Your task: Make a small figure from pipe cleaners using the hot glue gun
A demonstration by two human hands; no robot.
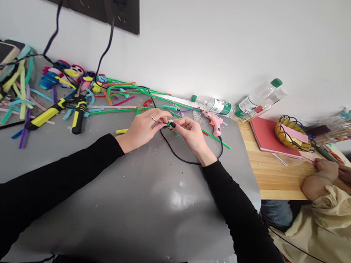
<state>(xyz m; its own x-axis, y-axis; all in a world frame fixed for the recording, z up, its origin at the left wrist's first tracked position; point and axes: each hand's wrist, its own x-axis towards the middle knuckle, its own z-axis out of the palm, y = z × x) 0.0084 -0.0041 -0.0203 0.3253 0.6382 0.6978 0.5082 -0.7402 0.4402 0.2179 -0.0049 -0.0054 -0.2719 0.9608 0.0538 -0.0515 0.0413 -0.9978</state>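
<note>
My left hand (pixel 143 127), with a ring on one finger, and my right hand (pixel 191 136), with dark nails, meet over the grey table mat (pixel 125 193). Between their pinched fingertips is a short bit of green pipe cleaner (pixel 169 125), mostly hidden by the fingers. Long green pipe cleaners (pixel 111 111) lie just behind the hands. A pink hot glue gun (pixel 214 123) rests beyond my right hand, its black cord (pixel 176 156) looping beneath both hands. Left of my left hand are pliers with yellow and black handles (pixel 78 117).
Coloured pipe cleaners (pixel 19 90) and small fuzzy figures (pixel 70 74) crowd the left. Two plastic bottles (pixel 212 105) are by the wall. On the wooden table (pixel 261 174) at right are a red notebook (pixel 264 134) and a yellow basket (pixel 283 134), near another person's hands (pixel 326 169).
</note>
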